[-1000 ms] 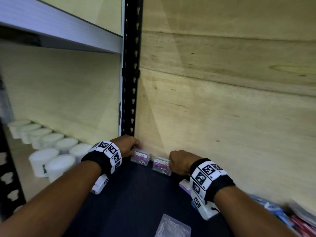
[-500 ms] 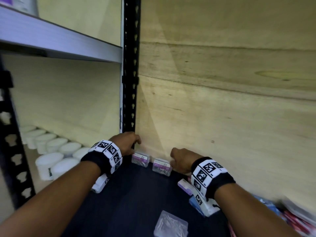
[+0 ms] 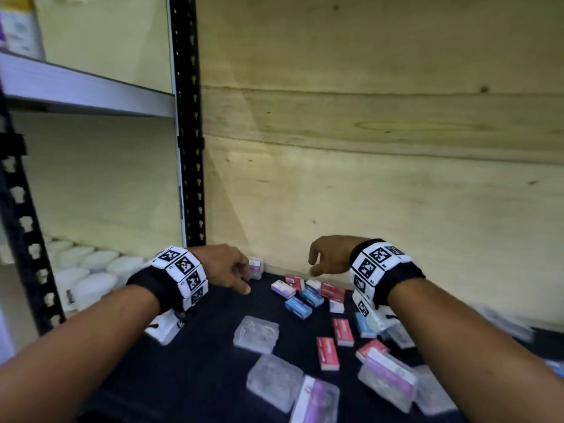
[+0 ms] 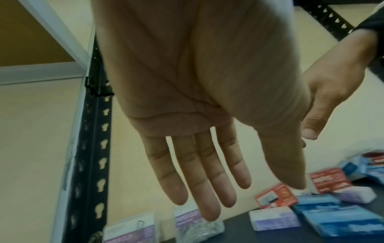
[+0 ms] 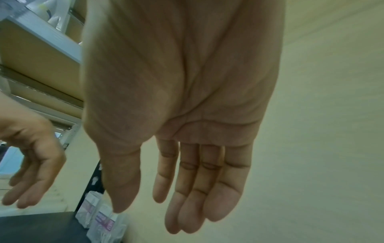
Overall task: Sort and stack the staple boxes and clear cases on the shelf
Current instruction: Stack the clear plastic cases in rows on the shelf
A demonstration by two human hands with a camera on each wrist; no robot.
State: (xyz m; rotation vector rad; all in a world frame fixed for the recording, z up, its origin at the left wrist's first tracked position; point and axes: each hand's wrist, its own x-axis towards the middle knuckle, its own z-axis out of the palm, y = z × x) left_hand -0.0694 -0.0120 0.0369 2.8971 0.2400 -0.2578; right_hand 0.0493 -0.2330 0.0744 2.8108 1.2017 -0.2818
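Two clear cases with purple labels (image 4: 198,227) stand side by side in the shelf's back left corner, also seen as clear cases (image 5: 99,220) in the right wrist view. My left hand (image 3: 227,270) hovers just in front of one of them (image 3: 255,268), fingers straight and empty, palm down (image 4: 199,164). My right hand (image 3: 328,254) hangs empty above a cluster of red, blue and purple staple boxes (image 3: 308,293), fingers relaxed (image 5: 199,180). More clear cases (image 3: 256,334) and red boxes (image 3: 328,352) lie scattered on the dark shelf (image 3: 198,346).
A black perforated upright (image 3: 190,148) rises at the back left corner against the plywood back wall (image 3: 381,193). White round containers (image 3: 91,270) fill the neighbouring bay at the left. A grey shelf edge (image 3: 85,93) runs overhead at the left.
Both hands have let go of the two purple-labelled cases at the back wall and lifted off, fingers opening. The head view has tipped down, bringing the scattered boxes into sight.
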